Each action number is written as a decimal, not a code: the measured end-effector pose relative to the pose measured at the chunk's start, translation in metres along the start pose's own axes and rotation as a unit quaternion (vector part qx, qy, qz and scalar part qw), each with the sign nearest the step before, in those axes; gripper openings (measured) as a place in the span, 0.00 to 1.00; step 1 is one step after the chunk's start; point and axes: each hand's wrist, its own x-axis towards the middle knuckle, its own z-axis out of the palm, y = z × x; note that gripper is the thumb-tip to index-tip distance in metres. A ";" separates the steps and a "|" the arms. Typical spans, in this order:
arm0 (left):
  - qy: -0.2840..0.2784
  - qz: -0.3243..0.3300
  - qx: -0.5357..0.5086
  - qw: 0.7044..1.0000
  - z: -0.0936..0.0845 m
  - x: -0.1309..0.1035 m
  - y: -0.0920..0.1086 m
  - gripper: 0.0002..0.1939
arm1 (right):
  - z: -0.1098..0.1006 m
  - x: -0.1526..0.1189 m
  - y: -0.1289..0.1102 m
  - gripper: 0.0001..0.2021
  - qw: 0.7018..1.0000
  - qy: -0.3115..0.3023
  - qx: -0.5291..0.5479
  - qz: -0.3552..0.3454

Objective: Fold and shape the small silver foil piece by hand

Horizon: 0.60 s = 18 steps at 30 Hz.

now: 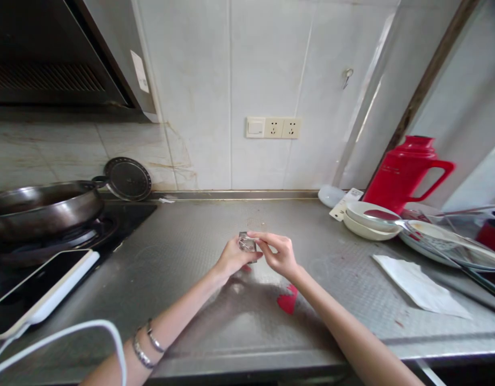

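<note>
centrally, above the steel counter point(199, 257), the left hand point(232, 257) clasped a small clear wrapped item point(247, 243) while the right hand point(280, 253) pinched its top edge, evidently steadying it for peeling, with a red scrap point(288, 300) lying just beneath.

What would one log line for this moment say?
left hand: holds small clear packet | right hand: pinches packet top | below: red scrap on steel counter

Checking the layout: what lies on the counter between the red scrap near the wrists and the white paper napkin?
Head view: only bare steel counter between the red scrap and the napkin.
</note>
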 end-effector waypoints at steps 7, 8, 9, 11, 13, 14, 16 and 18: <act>0.109 0.135 0.162 0.971 -0.004 0.005 -0.014 0.41 | 0.000 0.007 0.010 0.11 0.991 0.080 -0.034 0.103; 0.108 0.140 0.172 0.969 -0.004 0.005 -0.015 0.42 | 0.001 0.007 0.011 0.11 0.991 0.069 -0.034 0.107; 0.104 0.140 0.175 0.969 -0.004 0.004 -0.016 0.42 | 0.003 0.005 0.012 0.11 0.993 0.054 -0.032 0.105; 0.095 0.140 0.167 0.971 -0.004 0.004 -0.019 0.42 | 0.007 0.002 0.013 0.11 0.996 0.024 -0.032 0.081; 0.086 0.143 0.155 0.974 -0.002 0.005 -0.022 0.39 | 0.009 -0.001 0.014 0.12 0.999 0.003 -0.040 0.030; 0.084 0.146 0.151 0.974 -0.002 0.006 -0.024 0.38 | 0.009 -0.003 0.014 0.13 0.999 -0.007 -0.045 -0.006; 0.081 0.154 0.145 0.974 -0.002 0.008 -0.027 0.35 | 0.008 -0.004 0.013 0.15 0.994 -0.033 -0.058 -0.082; 0.078 0.163 0.139 0.974 -0.002 0.009 -0.028 0.32 | 0.006 -0.003 0.012 0.17 0.985 -0.059 -0.077 -0.144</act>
